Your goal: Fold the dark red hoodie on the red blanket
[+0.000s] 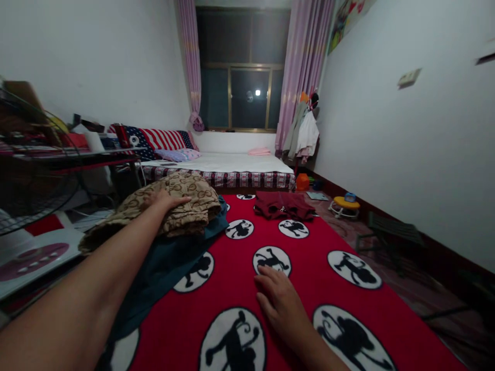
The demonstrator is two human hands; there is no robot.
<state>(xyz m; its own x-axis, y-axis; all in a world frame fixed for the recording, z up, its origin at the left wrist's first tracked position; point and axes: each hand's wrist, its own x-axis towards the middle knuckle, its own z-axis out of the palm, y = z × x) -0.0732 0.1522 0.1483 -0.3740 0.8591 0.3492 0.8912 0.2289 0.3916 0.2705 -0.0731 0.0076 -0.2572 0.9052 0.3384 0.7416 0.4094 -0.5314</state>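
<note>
My left hand (pixel 164 200) lies on a bunched brown garment (pixel 193 198) with a darker curly pattern, at left centre in the head view. Its thumb is stretched out over the cloth, while the other fingers are partly lost in the folds. Beneath the garment spreads a dark teal cloth (pixel 162 268). My right hand (pixel 274 299) is empty, fingers loosely bent and a little apart, over a red blanket (pixel 232 268) printed with black monkeys in white circles. A folded maroon garment (pixel 284 204) with a zip lies at the blanket's far end.
Beyond the blanket stands a bed (pixel 232 162) with a white cover. A cluttered desk (pixel 96 152) and a fan (pixel 34 206) are at the left. On the right floor are a yellow stool (pixel 346 202) and a dark folding stool (pixel 394 229). Clothes (pixel 307 134) hang by the curtain.
</note>
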